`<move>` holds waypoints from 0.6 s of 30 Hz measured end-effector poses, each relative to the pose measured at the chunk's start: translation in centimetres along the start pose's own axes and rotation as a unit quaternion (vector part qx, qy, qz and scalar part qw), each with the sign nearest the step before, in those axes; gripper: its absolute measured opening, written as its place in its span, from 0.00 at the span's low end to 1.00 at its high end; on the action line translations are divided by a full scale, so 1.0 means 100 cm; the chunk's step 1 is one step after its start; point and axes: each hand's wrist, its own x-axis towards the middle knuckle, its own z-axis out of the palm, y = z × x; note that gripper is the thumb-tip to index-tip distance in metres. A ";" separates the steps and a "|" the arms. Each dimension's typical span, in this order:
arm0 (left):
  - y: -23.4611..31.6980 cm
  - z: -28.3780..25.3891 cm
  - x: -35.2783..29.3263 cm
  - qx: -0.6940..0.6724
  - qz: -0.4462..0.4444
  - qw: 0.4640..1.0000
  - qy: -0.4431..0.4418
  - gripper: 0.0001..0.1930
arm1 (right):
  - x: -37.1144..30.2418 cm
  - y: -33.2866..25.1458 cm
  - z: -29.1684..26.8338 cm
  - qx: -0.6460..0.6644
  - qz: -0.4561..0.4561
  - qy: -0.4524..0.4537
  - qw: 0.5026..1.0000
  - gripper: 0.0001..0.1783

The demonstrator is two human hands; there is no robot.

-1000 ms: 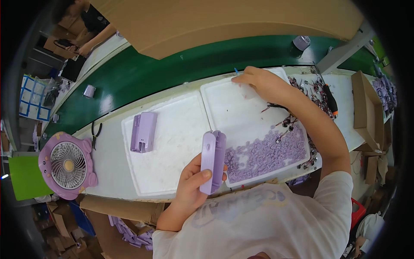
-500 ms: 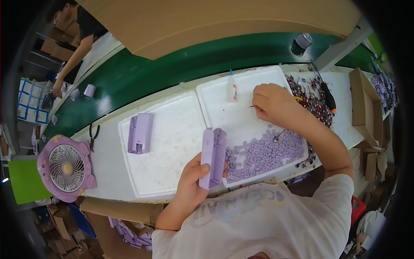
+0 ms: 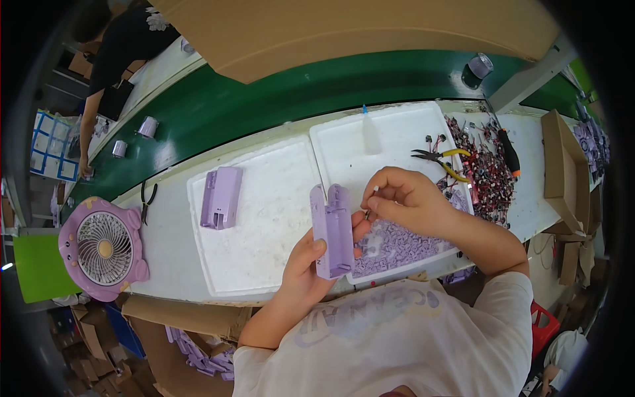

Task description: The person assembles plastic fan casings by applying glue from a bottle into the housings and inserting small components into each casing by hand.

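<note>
My left hand (image 3: 301,266) grips a long, hollow light-purple plastic housing (image 3: 333,233), tilted upright with its cavity facing right. Close to the housing's right side, my right hand (image 3: 415,204) pinches a small part with a white tip (image 3: 376,189) and a dark end; its exact kind is too small to tell. Fingers of both hands nearly meet there. Below my right hand spreads a heap of small purple plastic pieces (image 3: 403,250) on a white foam tray (image 3: 338,135). Yellow-handled pliers (image 3: 444,159) lie just beyond that hand.
Another purple housing (image 3: 221,197) lies on the left tray (image 3: 264,264). A blue-tipped bottle (image 3: 371,137), wired parts (image 3: 488,175), a screwdriver (image 3: 508,155) and black pliers (image 3: 147,202) lie about. A purple fan (image 3: 104,249) stands left. Behind runs a green belt (image 3: 264,99); a co-worker (image 3: 126,53) leans beyond it.
My right hand has come down and left from the tray's upper part to the housing, uncovering the yellow-handled pliers. My left hand still holds the housing. The co-worker leans further over.
</note>
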 end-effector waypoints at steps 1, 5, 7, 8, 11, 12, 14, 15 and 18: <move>0.000 0.000 -0.001 0.002 0.005 1.000 0.004 0.35 | -0.001 0.003 -0.001 -0.039 -0.028 -0.002 0.999 0.04; -0.001 -0.003 -0.001 -0.008 0.005 1.000 0.000 0.34 | -0.004 -0.013 -0.001 -0.226 -0.103 -0.030 0.968 0.04; 0.000 -0.005 -0.001 -0.040 -0.002 0.999 -0.013 0.33 | -0.005 -0.010 -0.002 -0.250 -0.147 -0.034 0.956 0.05; 0.000 -0.004 -0.001 -0.040 -0.003 0.999 -0.014 0.33 | -0.006 -0.008 -0.002 -0.274 -0.192 -0.036 0.942 0.06; 0.002 -0.001 -0.002 -0.068 -0.014 0.997 0.044 0.34 | -0.011 -0.013 0.003 -0.309 -0.220 -0.047 0.924 0.09; 0.001 -0.001 -0.002 -0.080 -0.018 0.996 0.045 0.34 | -0.012 -0.015 0.005 -0.308 -0.220 -0.048 0.924 0.09; 0.001 -0.002 -0.002 -0.093 -0.023 0.994 0.045 0.35 | -0.015 -0.019 0.009 -0.397 -0.236 -0.047 0.885 0.10; 0.001 -0.004 -0.002 -0.080 -0.025 0.996 0.020 0.34 | -0.017 -0.018 0.009 -0.397 -0.236 -0.047 0.886 0.10; -0.001 -0.007 -0.002 -0.068 -0.035 0.997 -0.007 0.34 | -0.018 -0.016 0.009 -0.494 -0.251 -0.027 0.832 0.10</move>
